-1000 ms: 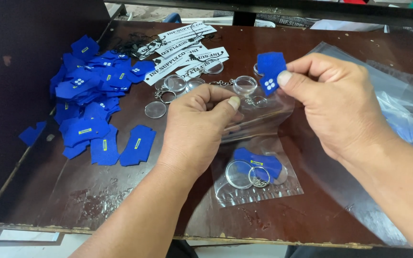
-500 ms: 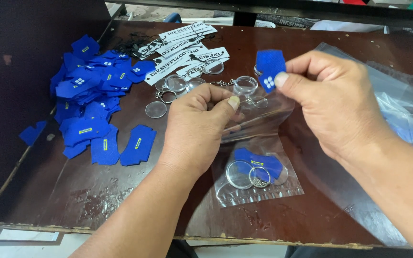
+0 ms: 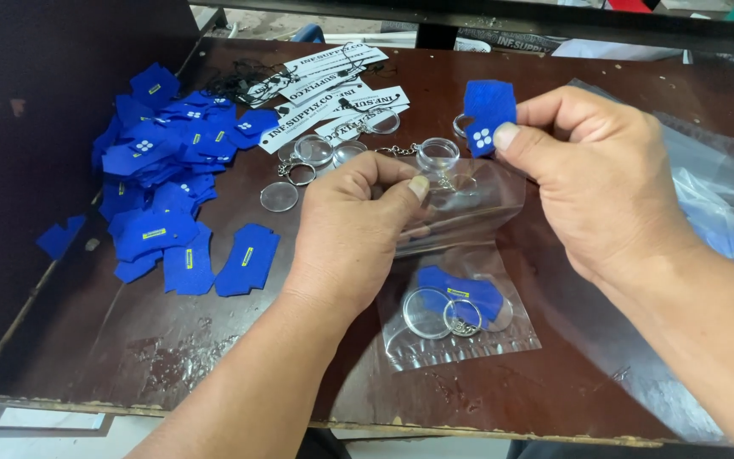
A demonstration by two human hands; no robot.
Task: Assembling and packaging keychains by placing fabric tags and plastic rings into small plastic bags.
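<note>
toward the counter's (image 3: 214, 357) left edge lies a heap of blue felt cutouts (image 3: 167, 183), with white printed tags (image 3: 333, 93) and loose clear round keyring cases (image 3: 316, 151) near the far edge. the left hand (image 3: 354, 229) sits over the middle of the counter, knuckles up, wrist bent a little, thumb and forefinger pressed together on the mouth of a small clear plastic bag (image 3: 460, 204), holding it up off the counter. just right of it the right hand (image 3: 592, 183) is raised, fingers curled, thumb and forefinger pinching a blue felt piece (image 3: 488, 115) with white dots, poised above the bag's opening. it looks like the bagging step: the felt piece seems about to go in, which would call for the bag's mouth to be parted wider. near the front edge lies a filled bag (image 3: 456, 314), and a pile of clear bags (image 3: 715, 204) sits by the right edge.
</note>
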